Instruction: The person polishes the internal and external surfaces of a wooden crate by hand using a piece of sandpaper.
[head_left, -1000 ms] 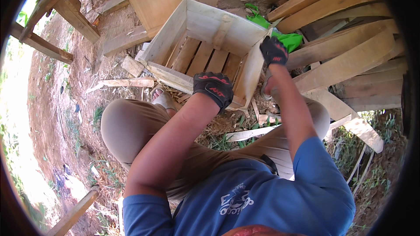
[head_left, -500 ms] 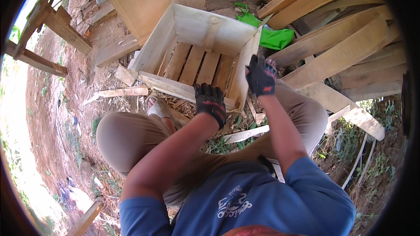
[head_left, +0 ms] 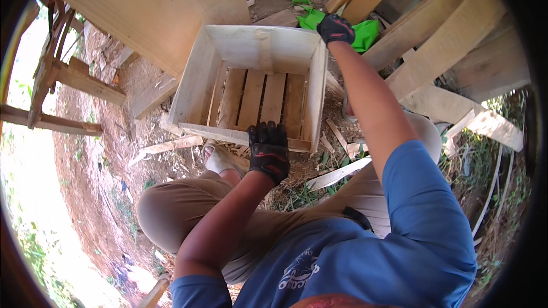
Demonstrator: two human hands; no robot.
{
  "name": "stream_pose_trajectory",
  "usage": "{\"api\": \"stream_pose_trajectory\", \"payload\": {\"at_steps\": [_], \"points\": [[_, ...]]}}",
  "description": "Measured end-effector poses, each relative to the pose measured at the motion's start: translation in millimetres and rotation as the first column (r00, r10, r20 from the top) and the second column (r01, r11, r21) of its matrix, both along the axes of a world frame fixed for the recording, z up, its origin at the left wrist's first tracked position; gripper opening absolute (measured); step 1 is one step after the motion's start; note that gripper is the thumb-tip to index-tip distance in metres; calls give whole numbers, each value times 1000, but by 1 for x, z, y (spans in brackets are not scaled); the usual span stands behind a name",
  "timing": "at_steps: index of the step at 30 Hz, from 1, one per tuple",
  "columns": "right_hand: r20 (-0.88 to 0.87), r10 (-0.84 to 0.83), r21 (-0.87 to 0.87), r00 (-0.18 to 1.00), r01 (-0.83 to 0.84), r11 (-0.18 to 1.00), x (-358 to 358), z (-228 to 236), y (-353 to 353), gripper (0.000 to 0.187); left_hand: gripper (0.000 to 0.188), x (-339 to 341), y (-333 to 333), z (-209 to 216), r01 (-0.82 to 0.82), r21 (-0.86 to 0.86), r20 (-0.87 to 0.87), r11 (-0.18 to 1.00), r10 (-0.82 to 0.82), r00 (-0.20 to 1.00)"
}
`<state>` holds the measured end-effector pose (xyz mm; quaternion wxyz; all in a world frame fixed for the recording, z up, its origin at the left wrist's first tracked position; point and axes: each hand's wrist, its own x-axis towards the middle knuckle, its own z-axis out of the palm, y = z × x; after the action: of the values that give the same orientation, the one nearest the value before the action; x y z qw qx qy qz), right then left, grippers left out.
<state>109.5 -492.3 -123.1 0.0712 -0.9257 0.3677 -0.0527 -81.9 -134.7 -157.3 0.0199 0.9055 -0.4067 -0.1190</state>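
- Crate [head_left: 237, 51] stands open-topped on the ground [head_left: 77, 165], its slatted bottom showing.
- Left hand [head_left: 269, 151], black-gloved, lays its fingers over the crate's near rim; whether it grasps, I cannot tell.
- Right hand [head_left: 336, 29], likewise gloved, is at the far right corner; its grip cannot be told.
- Green material [head_left: 366, 35] lies beside it.

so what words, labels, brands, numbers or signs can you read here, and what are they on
Blue shirt: white lettering across the chest; I won't copy the wording.
Left glove: red marks, too blurred to read.
Right glove: red marks, too small to read.
Wooden box and green bag: no writing that I can see.
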Motion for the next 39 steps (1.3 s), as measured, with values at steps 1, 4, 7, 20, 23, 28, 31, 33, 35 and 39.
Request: {"api": "stream_pose_trajectory", "payload": {"at_steps": [1,4,7,20,23,28,31,33,35,39], "points": [[24,-23,46,999,22,999,-3,-4,-1,48,86,2,0,-3,6,-64,11,998,-5,1000],[-46,-66,110,997,71,991,-18,2,30,46,89,4,4,-13,-12,-35,18,999,12,1000],[28,-93,108,995,90,990,-58,-17,36,48,87,3,-6,-4,30,-15,28,999,-30,999],[-11,164,133,986,-162,978,-216,-4,161,54,89,1,-3,-14,41,92,61,995,-47,997],[28,86,117,996,-89,989,-190,-11,143,54,86,2,-1,-14,25,31,44,999,-27,999],[-110,127,261,986,-95,961,-117,37,109,57,80,-1,6,-23,7,-9,114,1000,-6,994],[-62,82,92,995,-77,993,-73,11,63,55,69,-3,-5,-4,-6,107,56,994,0,998],[-48,61,20,997,-60,998,-41,0,39,56,70,-2,-7,1,-17,80,18,997,15,1000],[-53,30,-2,998,-30,1000,-15,-2,24,61,71,-1,-5,2,-22,58,-4,998,22,1000],[122,-170,133,978,154,979,22,-9,4,62,76,-3,-1,-5,3,-44,64,999,0,998]]}}
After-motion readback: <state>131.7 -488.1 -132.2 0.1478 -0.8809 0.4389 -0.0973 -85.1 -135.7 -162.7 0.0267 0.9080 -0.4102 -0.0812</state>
